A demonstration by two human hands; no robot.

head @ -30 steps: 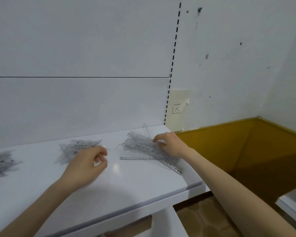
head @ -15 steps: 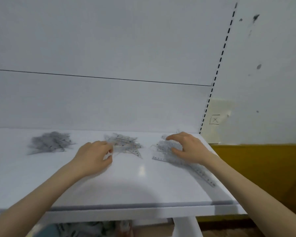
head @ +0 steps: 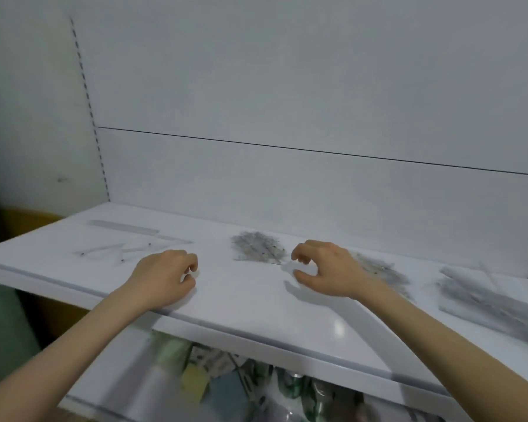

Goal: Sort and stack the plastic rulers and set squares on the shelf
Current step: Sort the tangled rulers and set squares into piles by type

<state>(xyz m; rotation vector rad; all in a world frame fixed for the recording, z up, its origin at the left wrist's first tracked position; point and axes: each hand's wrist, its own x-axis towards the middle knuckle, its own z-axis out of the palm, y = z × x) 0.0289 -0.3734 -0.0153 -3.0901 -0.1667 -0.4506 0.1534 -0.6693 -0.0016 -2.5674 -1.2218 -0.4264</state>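
Clear plastic ruler (head: 124, 229): long, lying flat at the far left of the white shelf (head: 241, 303), towards the back. Loose clear pieces (head: 128, 249): a few, scattered just in front of it, unsorted. Your left hand (head: 165, 277): low at the shelf's front, fingers loosely curled, holding nothing. Heap of clear set squares (head: 258, 246): mid-shelf. Your right hand (head: 326, 271): just right of that heap, fingers and thumb hooked apart, empty. Second grey-marked heap (head: 378, 269): behind it. Rough stack of long clear rulers (head: 485, 296): far right. Step, as I judge it: between picks. Next: pinch one loose piece by its thin edge.
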